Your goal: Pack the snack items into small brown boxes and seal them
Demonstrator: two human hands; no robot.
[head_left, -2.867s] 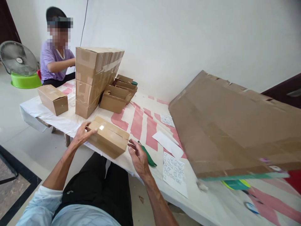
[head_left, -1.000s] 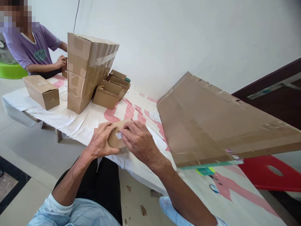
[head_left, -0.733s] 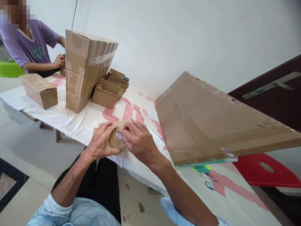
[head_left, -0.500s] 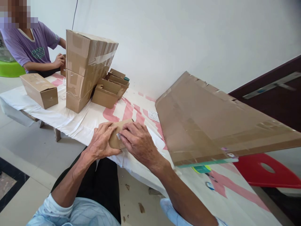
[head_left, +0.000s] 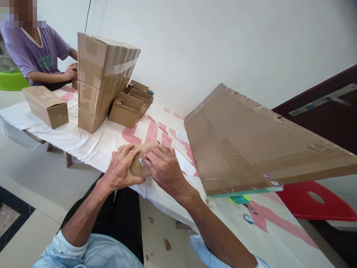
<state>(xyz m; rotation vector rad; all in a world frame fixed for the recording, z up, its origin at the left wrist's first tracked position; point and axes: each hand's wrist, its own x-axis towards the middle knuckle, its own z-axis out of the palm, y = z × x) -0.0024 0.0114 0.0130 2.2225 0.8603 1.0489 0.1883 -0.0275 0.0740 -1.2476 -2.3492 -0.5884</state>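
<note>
A small brown cardboard box (head_left: 137,167) is held over the near edge of the cloth-covered table. Wrapped around its left end is my left hand (head_left: 120,168), thumb below and fingers over the top. My right hand (head_left: 164,163) is closed over the box's right part, its fingers curled and its fingertips against the face. A small white printed label (head_left: 142,161) shows on that face, right at those fingertips. The box's right end is hidden behind my right hand.
Taped cartons (head_left: 92,70) are stacked at the left, near a single carton (head_left: 46,106) and open boxes (head_left: 125,111). A big cardboard sheet (head_left: 251,141) slants at the right, above a red stool (head_left: 315,203). Across the table, a person in purple (head_left: 46,56) handles a box.
The fingertips of my right hand have shifted slightly on the box, and more of the white label shows. My left hand keeps the same hold.
</note>
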